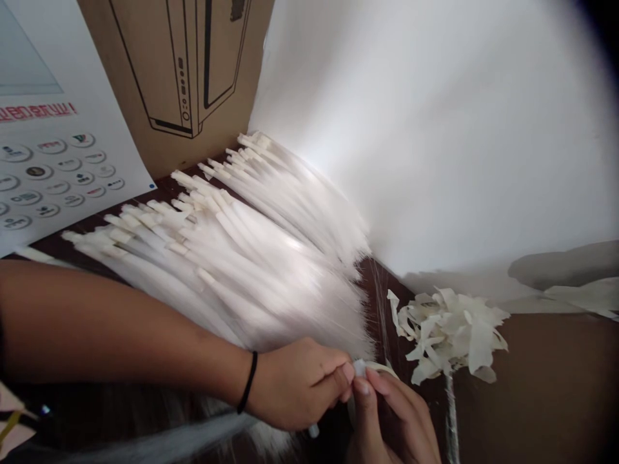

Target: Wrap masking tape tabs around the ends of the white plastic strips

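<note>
My left hand, with a black band at the wrist, is closed round one end of a bundle of fine whitish fibres that trails to the lower left. A small pale tip shows between my two hands. My right hand pinches at that tip with thumb and forefinger, and the edge of a tape roll shows partly behind its fingers. Many white fibre bundles with cream tape wrapped round their ends lie in rows just beyond my hands.
A cluster of torn cream tape strips sits on a thin wrapped stick at the right. Behind the bundles stands a brown cardboard box with a line drawing. A printed sheet is at the left, and a large white sheet rises at the right.
</note>
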A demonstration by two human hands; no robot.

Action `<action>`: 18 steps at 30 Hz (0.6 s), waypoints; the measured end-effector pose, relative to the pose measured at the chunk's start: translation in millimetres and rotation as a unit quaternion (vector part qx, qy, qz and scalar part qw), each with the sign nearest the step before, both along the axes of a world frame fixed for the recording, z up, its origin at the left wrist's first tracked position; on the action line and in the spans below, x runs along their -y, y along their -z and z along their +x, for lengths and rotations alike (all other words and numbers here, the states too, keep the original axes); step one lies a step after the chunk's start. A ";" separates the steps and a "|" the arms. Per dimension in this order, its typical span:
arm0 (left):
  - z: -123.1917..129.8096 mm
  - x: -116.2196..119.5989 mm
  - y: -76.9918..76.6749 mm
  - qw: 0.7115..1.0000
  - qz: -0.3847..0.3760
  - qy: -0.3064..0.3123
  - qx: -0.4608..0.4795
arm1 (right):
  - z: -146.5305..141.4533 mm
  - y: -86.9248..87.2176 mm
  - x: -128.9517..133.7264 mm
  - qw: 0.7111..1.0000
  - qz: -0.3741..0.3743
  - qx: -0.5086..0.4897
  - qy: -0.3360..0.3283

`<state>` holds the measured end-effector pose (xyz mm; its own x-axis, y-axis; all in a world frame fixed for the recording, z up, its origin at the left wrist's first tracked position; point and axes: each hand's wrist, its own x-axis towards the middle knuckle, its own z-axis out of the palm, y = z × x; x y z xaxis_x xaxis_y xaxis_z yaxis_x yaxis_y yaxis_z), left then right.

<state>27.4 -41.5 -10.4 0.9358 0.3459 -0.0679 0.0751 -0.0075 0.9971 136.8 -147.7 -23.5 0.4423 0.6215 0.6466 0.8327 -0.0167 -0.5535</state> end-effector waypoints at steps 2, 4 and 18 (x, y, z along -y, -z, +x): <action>0.4 0.1 1.5 1.000 0.005 -0.001 -0.001 | 0.0 1.5 0.4 1.000 -0.003 -0.017 -0.005; 1.0 0.1 2.0 1.000 0.000 -0.005 0.000 | 0.2 5.3 1.5 1.000 -0.012 -0.024 -0.007; -0.1 1.2 2.3 1.000 -0.018 -0.006 0.010 | 3.4 4.8 0.8 0.998 0.003 -0.035 -0.050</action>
